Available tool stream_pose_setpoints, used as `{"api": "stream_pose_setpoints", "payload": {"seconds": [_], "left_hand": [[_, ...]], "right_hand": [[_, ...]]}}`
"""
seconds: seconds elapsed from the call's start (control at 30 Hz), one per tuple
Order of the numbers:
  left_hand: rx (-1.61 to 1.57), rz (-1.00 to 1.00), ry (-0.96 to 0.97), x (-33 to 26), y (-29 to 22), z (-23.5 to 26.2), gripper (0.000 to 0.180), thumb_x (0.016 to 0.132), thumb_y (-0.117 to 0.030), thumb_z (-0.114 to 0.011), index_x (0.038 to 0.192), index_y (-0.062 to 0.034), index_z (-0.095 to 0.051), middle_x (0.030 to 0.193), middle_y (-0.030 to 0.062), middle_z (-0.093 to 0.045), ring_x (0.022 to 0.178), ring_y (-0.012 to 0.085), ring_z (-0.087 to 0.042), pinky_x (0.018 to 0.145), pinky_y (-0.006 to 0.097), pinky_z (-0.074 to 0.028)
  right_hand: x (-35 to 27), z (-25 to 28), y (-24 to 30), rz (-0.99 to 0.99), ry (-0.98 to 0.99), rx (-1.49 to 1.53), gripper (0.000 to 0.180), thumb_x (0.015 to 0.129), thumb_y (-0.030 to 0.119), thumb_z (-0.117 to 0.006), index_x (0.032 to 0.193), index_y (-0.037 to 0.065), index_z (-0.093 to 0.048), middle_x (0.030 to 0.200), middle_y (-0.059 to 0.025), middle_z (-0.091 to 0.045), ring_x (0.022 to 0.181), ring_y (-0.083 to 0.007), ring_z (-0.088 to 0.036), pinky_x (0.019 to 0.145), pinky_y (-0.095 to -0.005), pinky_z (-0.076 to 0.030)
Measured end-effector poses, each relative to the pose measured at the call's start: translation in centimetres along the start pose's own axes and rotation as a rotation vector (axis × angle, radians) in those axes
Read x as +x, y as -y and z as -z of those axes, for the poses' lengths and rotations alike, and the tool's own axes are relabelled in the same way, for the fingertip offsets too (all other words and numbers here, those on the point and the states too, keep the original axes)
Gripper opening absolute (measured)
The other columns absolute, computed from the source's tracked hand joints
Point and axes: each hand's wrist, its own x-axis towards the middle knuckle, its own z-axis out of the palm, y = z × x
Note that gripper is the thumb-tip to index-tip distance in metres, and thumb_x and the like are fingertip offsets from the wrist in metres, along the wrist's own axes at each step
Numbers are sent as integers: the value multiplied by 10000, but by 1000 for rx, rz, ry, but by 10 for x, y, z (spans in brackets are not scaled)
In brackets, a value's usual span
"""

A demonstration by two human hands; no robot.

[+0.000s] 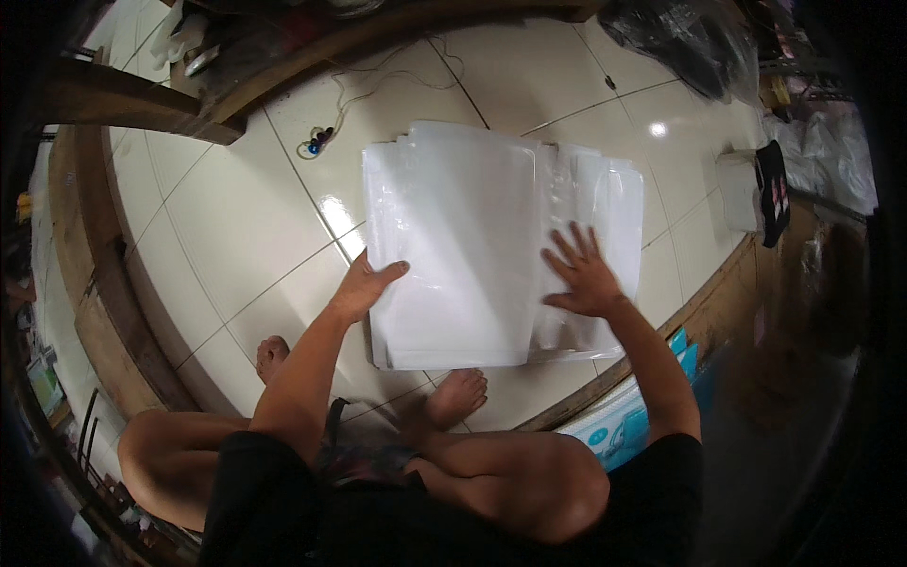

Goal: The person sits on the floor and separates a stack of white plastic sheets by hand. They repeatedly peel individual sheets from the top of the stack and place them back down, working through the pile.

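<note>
A stack of whitish, partly clear plastic sheets [463, 255] lies before me above the tiled floor, its layers uneven along the top and right edges. Whether they are single sheets or flat bags, I cannot tell. My left hand [364, 288] grips the stack's left edge, thumb on top and the other fingers hidden behind the edge. On the right part, where the plastic looks clearer and wrinkled, my right hand [588, 279] rests with its fingers spread. It is slightly blurred.
A cord with a small dark and blue object [316, 142] lies on the tiles [255, 227]. Wooden beams [104, 283] border the left and far sides. Clear-wrapped dark goods [680, 42] sit far right, a white and black box [751, 194] below them. Blue-and-white packages [614, 430] lie near my right arm.
</note>
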Motion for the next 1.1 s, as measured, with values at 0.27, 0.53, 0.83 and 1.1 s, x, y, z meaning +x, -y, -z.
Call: {"api": "stream_pose_setpoints", "payload": {"seconds": [0.27,0.53,0.83,1.1], "left_hand": [[-6,3,-25,-6,-3,-1,498,849,-170,-678,1241,49,-463,1076,140,-627,956,210,-622,840,337,-520],[-12,-9,-34,-4,-6,-4,504,826,-174,-714,1225,37,-491,1067,132,-631,957,206,-622,845,331,-516],[28,7,118,4,3,16,626,854,-213,-675,1352,16,-373,1246,140,-546,1136,225,-531,974,350,-434],[-32,37,94,-1,-1,8,623,861,-242,-679,1347,19,-390,1252,156,-550,1139,222,-532,994,354,-419]], "right_hand": [[-191,6,-78,-827,664,-385,783,862,642,-448,1461,158,-305,1536,-129,-227,1415,-394,-153,1128,-594,-96],[-63,15,-25,-602,-662,99,449,856,144,-657,1255,0,-512,1291,-209,-506,1222,-385,-449,1052,-449,-342],[171,10,163,409,-285,233,785,792,583,-608,1393,118,-410,1468,-129,-349,1379,-332,-270,1136,-548,-157],[129,4,123,355,-184,223,836,741,605,-635,1401,144,-410,1487,-86,-334,1391,-339,-239,1152,-524,-148]]}}
